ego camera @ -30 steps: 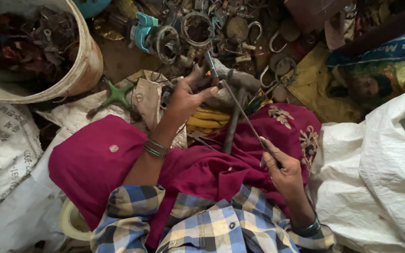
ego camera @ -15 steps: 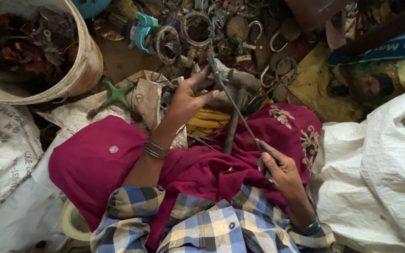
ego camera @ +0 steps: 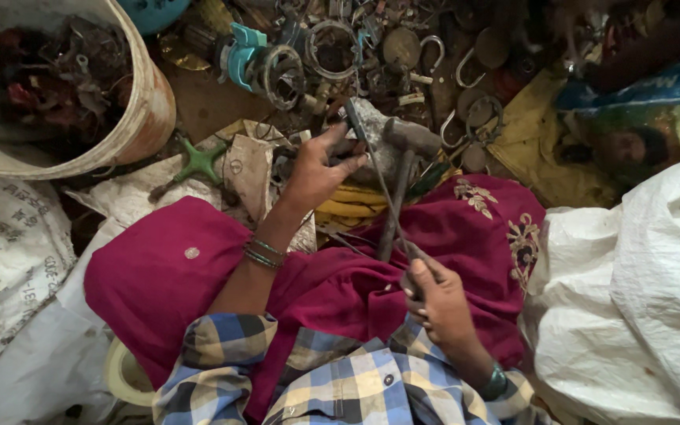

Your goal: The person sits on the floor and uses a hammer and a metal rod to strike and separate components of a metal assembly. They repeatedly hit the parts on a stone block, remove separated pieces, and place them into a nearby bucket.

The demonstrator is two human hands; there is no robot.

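Note:
My left hand (ego camera: 320, 169) reaches forward and rests its fingers on a grey lump of metal scrap (ego camera: 375, 142) at the edge of the junk pile. My right hand (ego camera: 434, 295) is closed around the near end of a thin metal rod (ego camera: 379, 181), whose far tip sits by my left fingers. A hammer (ego camera: 399, 177) with a wooden handle lies across my lap, its head next to the scrap lump. Magenta embroidered cloth (ego camera: 182, 275) covers my legs.
A pile of metal rings, hooks and scrap (ego camera: 403, 55) lies ahead. A worn bucket (ego camera: 139, 118) of scrap stands at upper left. White sacks lie at right (ego camera: 647, 299) and left (ego camera: 9, 260). A green cross-shaped piece (ego camera: 198, 163) and a yellow cloth (ego camera: 529, 142) lie nearby.
My left hand has shifted slightly on the scrap lump and the rod's tip has moved with it. My right hand keeps its grip in about the same place.

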